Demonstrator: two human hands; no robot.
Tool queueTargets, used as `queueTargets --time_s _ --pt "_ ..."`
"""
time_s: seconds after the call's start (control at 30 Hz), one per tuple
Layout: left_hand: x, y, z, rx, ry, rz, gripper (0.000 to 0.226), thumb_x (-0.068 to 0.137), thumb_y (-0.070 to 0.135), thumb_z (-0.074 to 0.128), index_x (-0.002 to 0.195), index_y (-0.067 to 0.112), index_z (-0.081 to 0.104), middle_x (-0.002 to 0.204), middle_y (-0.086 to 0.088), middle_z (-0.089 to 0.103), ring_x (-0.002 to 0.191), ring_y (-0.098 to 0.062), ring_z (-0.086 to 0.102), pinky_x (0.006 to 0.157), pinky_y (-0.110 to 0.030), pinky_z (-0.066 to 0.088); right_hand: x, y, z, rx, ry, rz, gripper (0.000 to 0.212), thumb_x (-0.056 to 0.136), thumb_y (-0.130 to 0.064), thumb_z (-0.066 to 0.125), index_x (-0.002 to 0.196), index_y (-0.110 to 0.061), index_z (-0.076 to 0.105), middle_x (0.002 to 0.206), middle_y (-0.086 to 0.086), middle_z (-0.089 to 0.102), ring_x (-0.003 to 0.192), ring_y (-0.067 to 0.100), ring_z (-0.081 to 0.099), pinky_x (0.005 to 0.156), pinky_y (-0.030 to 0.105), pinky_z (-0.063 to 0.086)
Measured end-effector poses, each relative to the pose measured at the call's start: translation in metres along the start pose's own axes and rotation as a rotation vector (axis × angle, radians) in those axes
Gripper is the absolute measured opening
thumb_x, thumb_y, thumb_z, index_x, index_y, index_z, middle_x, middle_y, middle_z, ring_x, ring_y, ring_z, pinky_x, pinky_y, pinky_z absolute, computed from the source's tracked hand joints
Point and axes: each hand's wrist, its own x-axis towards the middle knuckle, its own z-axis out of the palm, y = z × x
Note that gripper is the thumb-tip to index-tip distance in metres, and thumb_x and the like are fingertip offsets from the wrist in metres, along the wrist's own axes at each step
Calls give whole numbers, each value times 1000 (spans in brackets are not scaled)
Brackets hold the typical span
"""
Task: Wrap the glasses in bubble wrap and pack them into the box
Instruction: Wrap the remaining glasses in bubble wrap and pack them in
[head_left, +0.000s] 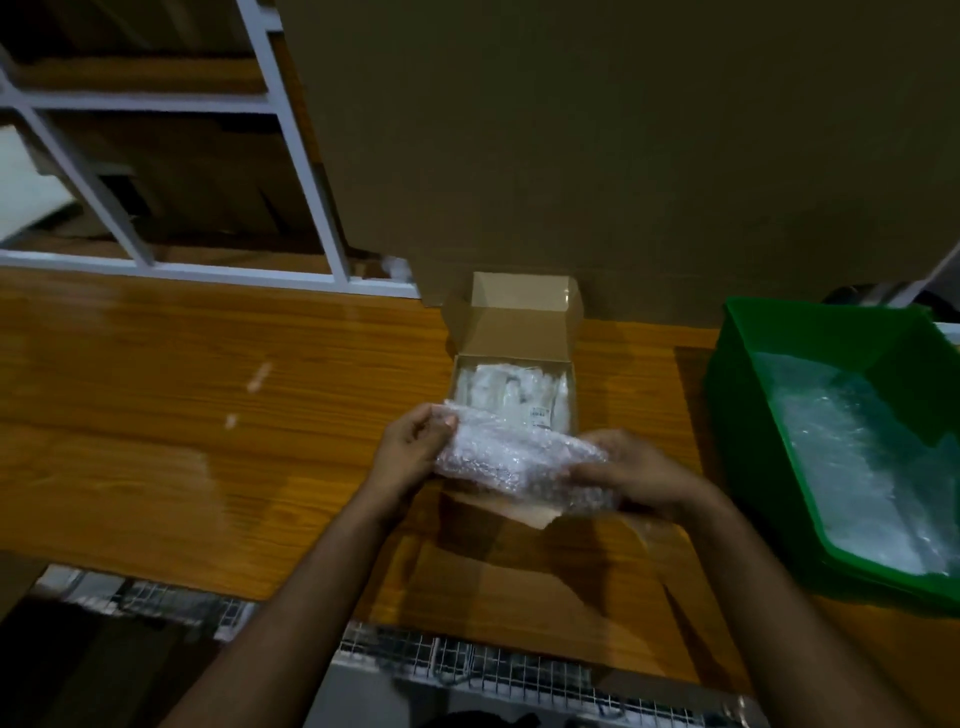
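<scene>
I see both my hands holding one bubble-wrapped bundle (519, 462) above a wooden table (156, 415); my left hand (410, 452) curls its fingers around the bundle's left end, thumb on top; my right hand (639, 475) grips the right end, fingers folded over the wrap; neither hand lies flat or slack. Whether glasses sit inside I cannot tell, since the wrap is cloudy and the view blurred. Just beyond my fingertips stands a small cardboard box (514, 332), lid flap raised, already holding pale plastic-wrapped packets (511, 387); the bundle hovers at its near edge, not yet inside. Well to the right of my right fingers sits a green bin (769, 395) with loose bubble wrap sheets (857, 457). Under my hands lies a flat piece of cardboard (519, 582).

I judge the bundle light, soft and springy outside, brittle within; the film looks slippery, so I would hold it by both ends with gentle pressure, never squeezing the middle, and lower it flat.
</scene>
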Motion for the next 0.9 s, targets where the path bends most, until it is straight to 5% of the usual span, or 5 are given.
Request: queueTargets --time_s 0.17,0.33,0.53,0.73,0.9 --pt "3 -7 16 86 210 38 24 89 37 71 98 15 71 102 -18 71 99 -41 67 83 -63 55 16 15 -3 355 245 62 27 89 -18 72 110 0 68 101 10 77 92 27 74 80 50 60" --pt "36 18 15 141 274 -29 34 92 23 71 122 14 57 98 -13 72 82 -34 72 67 -47 61 42 1 -10 303 385 83 14 90 -17 72 102 -9 70 102 9 75 87 22 74 71 31 60" --pt "49 21 -11 448 436 24 37 90 19 71 124 17 56 88 2 65 81 -15 64 64 -30 49 65 -13 -21 446 471 205 24 91 -3 69 114 -2 64 110 13 70 95 28 72 65 29 61" --pt "34 24 8 939 81 471 31 99 20 57 129 12 59 126 -7 61 119 -19 49 95 -24 36 74 -17 -22 404 434 282 25 89 0 70 112 6 63 108 19 70 80 27 76 58 26 59" --pt "47 21 18 1151 -42 511 28 104 26 45 123 15 63 124 -7 65 118 -21 51 96 -36 42 80 -17 -22 291 426 312 25 87 -4 73 110 1 65 106 17 73 80 24 76 67 34 62"
